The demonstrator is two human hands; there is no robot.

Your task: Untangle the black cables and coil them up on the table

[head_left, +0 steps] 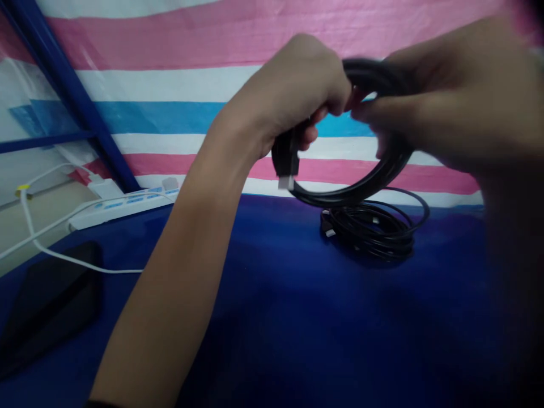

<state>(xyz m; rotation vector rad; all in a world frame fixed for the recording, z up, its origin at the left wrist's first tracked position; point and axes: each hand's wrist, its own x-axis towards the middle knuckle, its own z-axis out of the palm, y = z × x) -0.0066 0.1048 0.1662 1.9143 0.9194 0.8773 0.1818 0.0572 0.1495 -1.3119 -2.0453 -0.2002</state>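
Your left hand point(293, 90) clenches the coil point(361, 192) near its plug point(285, 167), raised above the surface point(276, 317). Your right hand point(459, 96) pinches the coil's top. You seem mid-winding, and tucking the plug calls for a firm grip on both sides.

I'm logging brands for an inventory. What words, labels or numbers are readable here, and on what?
No text is readable.
White plastic power strip: blue marks by the sockets, too blurred to read.
Black coiled cable gripped by the left hand and right hand: no print visible.
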